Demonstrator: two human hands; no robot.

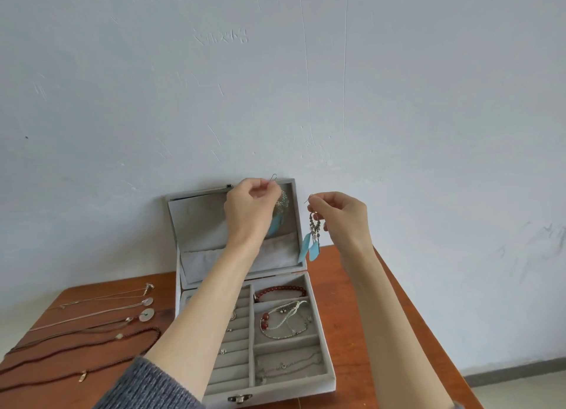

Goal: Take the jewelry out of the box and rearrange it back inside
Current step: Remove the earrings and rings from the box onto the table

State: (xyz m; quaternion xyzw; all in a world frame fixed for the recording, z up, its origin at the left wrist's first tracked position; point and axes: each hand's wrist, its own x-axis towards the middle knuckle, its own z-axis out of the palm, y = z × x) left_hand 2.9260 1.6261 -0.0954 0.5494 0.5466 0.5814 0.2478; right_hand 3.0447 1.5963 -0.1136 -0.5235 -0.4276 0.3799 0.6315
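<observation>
Left forearm (196,316) hides box (318,289) slots; left earring (275,221) half-hidden.

Above an open grey velvet-lined jewelry box (321,375) on a reddish-brown wooden table (352,316), the left hand (249,206) and right hand (343,218) each pinch a blue feather drop earring (311,243) by its hook. Thin pendant necklaces (101,313) lie left of the box.

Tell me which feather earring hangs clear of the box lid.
The earring in the right hand: its blue feathers dangle beside the lid's right edge, over the table. The left hand's earring hangs in front of the lid.
</observation>
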